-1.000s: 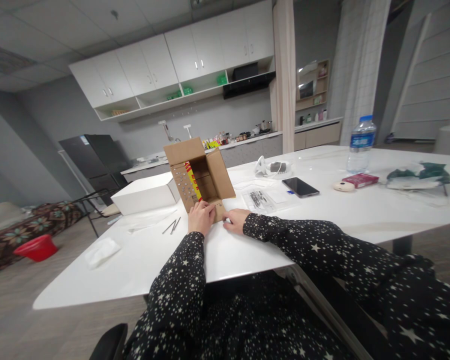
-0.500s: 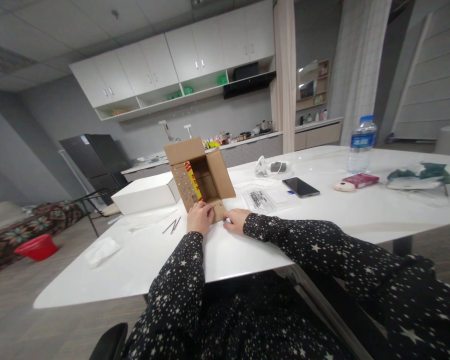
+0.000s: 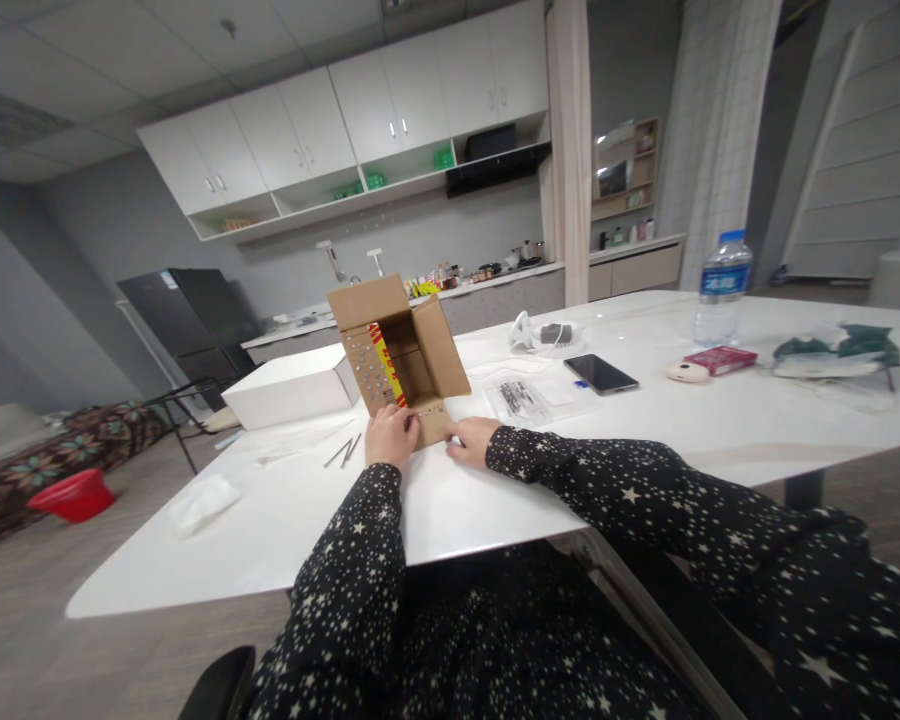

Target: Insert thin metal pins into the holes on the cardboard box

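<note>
Left hand (image 3: 391,436): fingers bent over the near flap (image 3: 433,428) of the cardboard box, touching it toward its left side; whether they pinch anything, I can't tell from here.
Right hand (image 3: 474,440): fingertips at the flap's right corner, resting on it or just beside it, I can't say which; whether they close on anything is hidden.
Cardboard box (image 3: 411,362): on the table directly beyond both hands, mouth toward the person, with flaps spread upward, left, right and toward the hands.
Dots: many small pale dots (image 3: 371,372) on the left flap, next to a yellow-and-red strip (image 3: 386,362); a few small marks on the near flap.
Work so far: the box is open and the left flap well dotted, the near flap much less so; I'd judge the handling is midway, but how much is left doesn't show.
Left side: two thin metal rods (image 3: 338,453) near the left hand, a white box (image 3: 289,390) behind them, a crumpled tissue (image 3: 204,503) farther out.
Right side: a plastic packet (image 3: 525,400) near the right hand, then a phone (image 3: 601,374).
Table edge: white tabletop (image 3: 487,510) between wrists and front edge, giving the hands room to draw back.
</note>
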